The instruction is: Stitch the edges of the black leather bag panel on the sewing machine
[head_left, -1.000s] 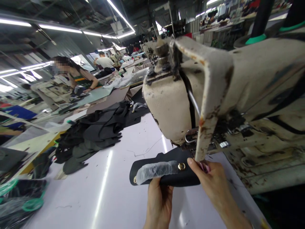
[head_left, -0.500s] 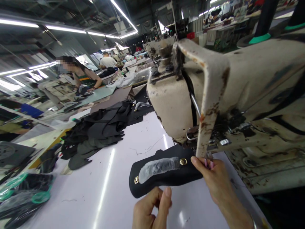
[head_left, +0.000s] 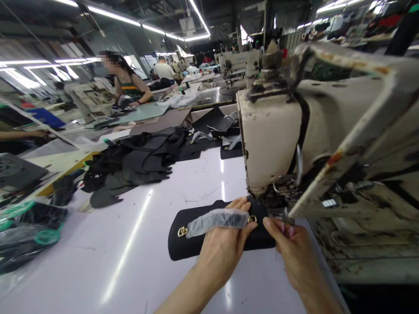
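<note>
A black leather piece point(head_left: 183, 244) lies flat on the white table point(head_left: 131, 261), its right end under the head of the sewing machine point(head_left: 271, 144). It carries a plastic-wrapped handle point(head_left: 216, 219) fixed by gold rings point(head_left: 182, 231). My left hand point(head_left: 222, 250) rests on top of the piece, fingers curled over the handle's right end. My right hand point(head_left: 290, 253) presses its thumb on the piece's right edge and grips a small pink-handled metal tool point(head_left: 286, 218) near the needle area.
A heap of black cut pieces point(head_left: 137, 163) lies at the table's far left, with more black flaps point(head_left: 212, 126) behind the machine. Green bands and bagged stock point(head_left: 29, 235) sit at the left edge. A co-worker point(head_left: 129, 85) sits at another machine farther back.
My left hand left the piece's near edge, came up and now lies on top over the handle. The piece went from tilted to flat. My right hand stayed at its right end.
</note>
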A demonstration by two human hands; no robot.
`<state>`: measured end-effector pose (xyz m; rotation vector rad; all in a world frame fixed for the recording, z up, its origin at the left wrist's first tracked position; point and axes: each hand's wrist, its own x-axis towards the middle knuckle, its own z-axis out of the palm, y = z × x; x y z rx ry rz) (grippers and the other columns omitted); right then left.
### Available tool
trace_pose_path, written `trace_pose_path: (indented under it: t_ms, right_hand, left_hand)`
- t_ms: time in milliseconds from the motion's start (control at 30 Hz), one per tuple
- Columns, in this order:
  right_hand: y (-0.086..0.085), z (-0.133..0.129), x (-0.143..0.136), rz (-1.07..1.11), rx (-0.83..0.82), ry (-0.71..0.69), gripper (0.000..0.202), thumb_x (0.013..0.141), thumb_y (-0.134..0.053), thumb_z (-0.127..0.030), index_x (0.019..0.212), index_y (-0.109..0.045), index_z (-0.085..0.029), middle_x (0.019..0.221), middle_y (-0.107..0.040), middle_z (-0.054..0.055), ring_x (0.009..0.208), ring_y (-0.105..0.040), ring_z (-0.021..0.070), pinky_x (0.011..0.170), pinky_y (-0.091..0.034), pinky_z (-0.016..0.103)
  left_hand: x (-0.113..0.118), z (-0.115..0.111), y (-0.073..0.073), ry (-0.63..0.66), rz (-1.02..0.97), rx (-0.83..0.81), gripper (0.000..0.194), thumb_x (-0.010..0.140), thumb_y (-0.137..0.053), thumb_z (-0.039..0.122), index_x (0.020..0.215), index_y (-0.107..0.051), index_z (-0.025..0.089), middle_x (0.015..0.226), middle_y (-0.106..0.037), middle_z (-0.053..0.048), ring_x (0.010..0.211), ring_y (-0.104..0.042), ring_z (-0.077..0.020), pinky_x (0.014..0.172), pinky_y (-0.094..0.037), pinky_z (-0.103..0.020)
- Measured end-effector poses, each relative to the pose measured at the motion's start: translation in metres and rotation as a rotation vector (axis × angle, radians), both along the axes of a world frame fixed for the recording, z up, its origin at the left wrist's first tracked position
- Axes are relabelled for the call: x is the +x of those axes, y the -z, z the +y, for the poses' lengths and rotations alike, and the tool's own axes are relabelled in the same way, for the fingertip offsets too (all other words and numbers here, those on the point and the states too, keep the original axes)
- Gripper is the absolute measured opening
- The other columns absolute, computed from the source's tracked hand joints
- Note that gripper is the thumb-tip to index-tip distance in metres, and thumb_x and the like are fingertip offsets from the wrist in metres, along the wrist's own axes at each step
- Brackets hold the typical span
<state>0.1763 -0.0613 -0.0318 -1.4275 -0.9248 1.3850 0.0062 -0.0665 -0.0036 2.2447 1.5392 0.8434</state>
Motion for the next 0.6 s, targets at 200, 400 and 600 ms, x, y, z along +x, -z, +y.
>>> trace_pose_path:
  t_ms: [200,400,600]
  right_hand:
    - [0.003,0.006,-0.001,0.129,0.01,0.027,0.038,0.073,-0.082,-0.048,0.062,-0.062,-0.017,0.057,-0.037,-0.006,0.054,-0.019,0.0085,0.047,-0.021,0.025]
    - [0.004,0.012,-0.005,0.166,0.036,0.082,0.035,0.07,-0.084,-0.043,0.06,-0.062,-0.018,0.057,-0.043,-0.004,0.055,-0.029,0.01,0.051,-0.029,0.025]
    - [0.011,0.014,-0.008,0.17,0.01,0.098,0.043,0.071,-0.084,-0.048,0.058,-0.058,-0.017,0.063,-0.042,-0.003,0.058,-0.025,0.0094,0.049,-0.024,0.023]
  left_hand:
    - [0.005,0.005,-0.004,-0.038,0.087,0.081,0.037,0.102,-0.054,0.025,0.136,-0.059,0.011,0.141,-0.065,-0.018,0.138,-0.056,-0.0309,0.11,-0.053,-0.049]
    - [0.002,0.015,-0.005,-0.038,0.082,0.049,0.037,0.103,-0.053,0.027,0.135,-0.059,0.011,0.14,-0.066,-0.017,0.137,-0.057,-0.0315,0.11,-0.053,-0.05]
    - [-0.001,0.029,-0.012,-0.018,0.076,0.055,0.027,0.103,-0.049,0.029,0.121,-0.068,0.02,0.113,-0.076,-0.014,0.121,-0.068,-0.0333,0.102,-0.057,-0.051]
